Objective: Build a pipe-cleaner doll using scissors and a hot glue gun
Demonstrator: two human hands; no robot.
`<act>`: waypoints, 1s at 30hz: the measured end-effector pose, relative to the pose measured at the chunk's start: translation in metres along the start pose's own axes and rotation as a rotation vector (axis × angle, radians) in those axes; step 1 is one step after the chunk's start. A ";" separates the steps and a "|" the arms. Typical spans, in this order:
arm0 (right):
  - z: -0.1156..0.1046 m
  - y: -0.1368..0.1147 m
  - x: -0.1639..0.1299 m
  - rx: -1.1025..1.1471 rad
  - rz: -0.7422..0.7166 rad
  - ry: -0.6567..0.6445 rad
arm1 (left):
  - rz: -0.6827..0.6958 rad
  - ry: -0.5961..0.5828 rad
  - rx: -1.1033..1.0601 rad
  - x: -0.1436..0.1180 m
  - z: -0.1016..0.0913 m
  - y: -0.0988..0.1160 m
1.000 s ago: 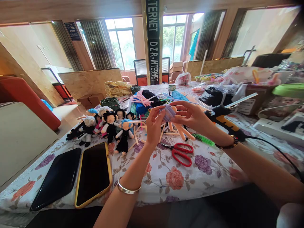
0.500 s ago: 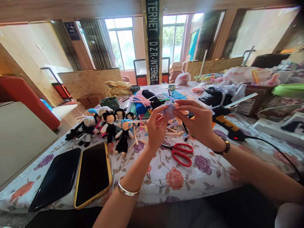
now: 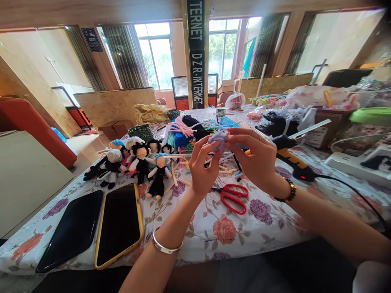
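Observation:
Both my hands hold a small pipe-cleaner doll with a lilac fuzzy head (image 3: pixel 217 140) above the flowered tablecloth (image 3: pixel 220 232). My left hand (image 3: pixel 203 167) pinches the lilac head from the left with its fingertips. My right hand (image 3: pixel 258 160) grips the doll from the right and hides most of its body. Red-handled scissors (image 3: pixel 233 198) lie on the cloth just below my hands. Behind my right wrist lies a black and orange glue gun (image 3: pixel 290 156).
A row of finished small dolls (image 3: pixel 137 162) stands at the left. Two phones, one black (image 3: pixel 71 232), one in a yellow case (image 3: pixel 119 224), lie near the front edge. Pipe cleaner bundles (image 3: pixel 189 128), a green basket (image 3: pixel 142 132), bags and boxes crowd the far and right side.
My hands rose slightly and turned the doll. Its peach legs, seen hanging below a second ago, are now hidden behind my right hand.

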State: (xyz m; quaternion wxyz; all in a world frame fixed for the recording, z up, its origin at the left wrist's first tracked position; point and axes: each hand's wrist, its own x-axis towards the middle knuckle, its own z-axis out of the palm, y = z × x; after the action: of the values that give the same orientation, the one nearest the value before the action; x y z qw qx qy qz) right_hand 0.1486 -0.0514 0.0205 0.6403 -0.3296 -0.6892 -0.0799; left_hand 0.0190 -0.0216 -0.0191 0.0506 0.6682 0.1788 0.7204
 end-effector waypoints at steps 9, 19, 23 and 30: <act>-0.002 -0.001 0.000 -0.087 -0.046 0.008 | 0.173 0.020 0.103 0.001 0.000 0.001; -0.003 -0.005 -0.002 -0.062 -0.034 -0.015 | 0.157 0.040 0.074 0.001 0.000 0.001; -0.001 -0.001 -0.003 -0.001 -0.001 0.007 | 0.179 0.047 0.067 0.002 0.001 0.003; 0.002 0.003 -0.004 -0.008 -0.054 0.037 | 0.233 0.063 0.131 0.002 0.001 0.005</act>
State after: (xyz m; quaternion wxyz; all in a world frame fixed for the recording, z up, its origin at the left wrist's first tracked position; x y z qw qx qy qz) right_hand 0.1482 -0.0499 0.0155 0.6493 -0.3119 -0.6855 -0.1061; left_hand 0.0205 -0.0252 -0.0152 -0.0830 0.6632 0.1482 0.7289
